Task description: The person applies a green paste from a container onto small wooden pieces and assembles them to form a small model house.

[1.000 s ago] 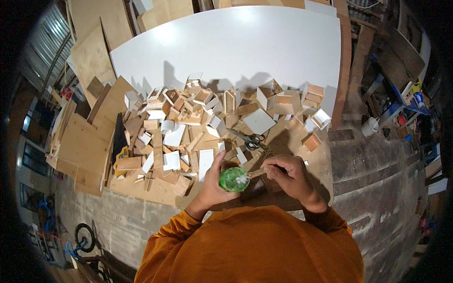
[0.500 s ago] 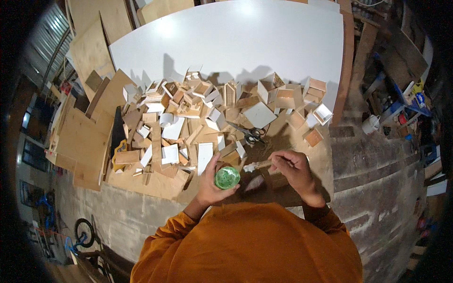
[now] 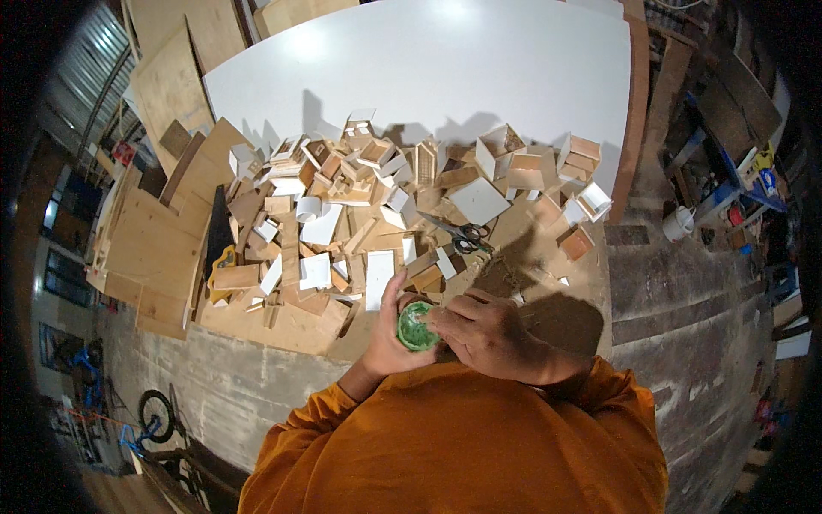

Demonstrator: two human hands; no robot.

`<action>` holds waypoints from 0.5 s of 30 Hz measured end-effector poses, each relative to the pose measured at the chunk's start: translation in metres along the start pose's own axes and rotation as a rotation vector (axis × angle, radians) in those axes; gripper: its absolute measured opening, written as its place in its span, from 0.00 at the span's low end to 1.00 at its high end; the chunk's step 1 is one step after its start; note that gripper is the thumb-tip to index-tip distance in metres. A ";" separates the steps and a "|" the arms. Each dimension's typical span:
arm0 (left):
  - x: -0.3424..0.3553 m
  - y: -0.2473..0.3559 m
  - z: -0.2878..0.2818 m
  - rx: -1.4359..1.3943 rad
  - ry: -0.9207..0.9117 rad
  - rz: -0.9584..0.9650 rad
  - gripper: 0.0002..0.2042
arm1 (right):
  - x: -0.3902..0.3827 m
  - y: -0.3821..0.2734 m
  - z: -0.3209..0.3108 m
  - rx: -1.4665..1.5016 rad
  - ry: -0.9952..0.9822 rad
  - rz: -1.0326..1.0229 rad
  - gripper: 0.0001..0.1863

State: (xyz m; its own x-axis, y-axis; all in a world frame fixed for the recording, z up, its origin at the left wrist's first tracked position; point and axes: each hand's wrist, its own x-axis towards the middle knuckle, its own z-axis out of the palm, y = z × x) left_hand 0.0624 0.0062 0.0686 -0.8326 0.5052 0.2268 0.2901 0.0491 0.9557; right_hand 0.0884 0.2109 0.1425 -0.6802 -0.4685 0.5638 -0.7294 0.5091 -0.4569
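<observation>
Head view, from my seat far off: the green cup (image 3: 413, 332) sits just in front of the orange shirt (image 3: 454, 437), near the table's close edge, its open mouth turned up toward me. My left hand (image 3: 387, 338) is curled around its side, thumb up along the wall, opened only as wide as the cup and holding it firmly. My right hand (image 3: 486, 336) has come in from the right since half a second ago, when it held a wooden stick with a white blob clear of the cup. Now its bent fingers are drawn together in a pinch at the rim; I judge they hold the stick, though they hide it from me. I take that to mean the work is back at the cup's contents, away from the wood pieces. Inside, I make out pale streaks but cannot tell how much is there.

Just beyond the cup lie a narrow white panel (image 3: 379, 280) and black-handled scissors (image 3: 471, 240). Farther out I see a heap of small wooden boxes and offcuts (image 3: 374, 154), with a yellow-handled saw (image 3: 222, 267) at its left, all on the tan worktable (image 3: 591, 287), and a large white board (image 3: 428, 81) behind
</observation>
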 end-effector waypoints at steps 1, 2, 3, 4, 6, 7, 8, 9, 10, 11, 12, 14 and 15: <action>-0.001 0.004 0.001 -0.010 0.002 -0.003 0.59 | 0.001 0.000 0.001 0.001 0.001 -0.013 0.08; -0.001 0.006 0.001 -0.019 0.004 -0.006 0.60 | 0.002 0.000 0.001 0.003 0.003 -0.027 0.08; -0.002 0.008 0.000 0.001 0.004 0.017 0.60 | 0.004 -0.001 0.002 0.003 -0.001 -0.030 0.08; -0.001 0.009 0.000 0.022 0.003 0.039 0.60 | 0.005 -0.001 0.001 0.002 -0.005 -0.033 0.08; -0.002 0.010 -0.001 0.070 0.006 0.073 0.60 | 0.007 -0.001 0.002 0.012 -0.018 -0.017 0.10; -0.002 0.009 -0.001 0.098 0.011 0.085 0.59 | 0.007 -0.001 0.002 0.023 -0.027 0.003 0.11; -0.003 0.009 -0.001 0.125 0.015 0.097 0.59 | 0.008 -0.001 0.003 0.033 -0.036 0.022 0.13; -0.003 0.011 -0.002 0.155 0.009 0.082 0.59 | 0.008 0.000 0.005 0.035 -0.040 0.025 0.12; -0.002 0.014 -0.002 0.186 0.003 0.066 0.58 | 0.008 0.001 0.006 0.038 -0.043 0.029 0.11; -0.002 0.016 -0.002 0.216 -0.003 0.051 0.58 | 0.007 0.002 0.008 0.041 -0.047 0.032 0.11; -0.002 0.014 -0.003 0.329 -0.047 0.057 0.57 | 0.007 0.004 0.011 0.069 -0.044 0.031 0.10; -0.003 0.007 -0.005 0.555 -0.138 0.072 0.55 | 0.005 0.007 0.017 0.123 -0.037 0.030 0.09; -0.004 0.007 -0.004 0.491 -0.125 0.042 0.55 | 0.004 0.007 0.018 0.123 -0.058 0.045 0.08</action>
State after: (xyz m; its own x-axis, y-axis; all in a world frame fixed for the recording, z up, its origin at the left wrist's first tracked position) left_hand 0.0660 0.0014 0.0755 -0.7612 0.6135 0.2103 0.5349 0.4104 0.7385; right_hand 0.0791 0.1996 0.1284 -0.7132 -0.4898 0.5015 -0.6988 0.4404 -0.5637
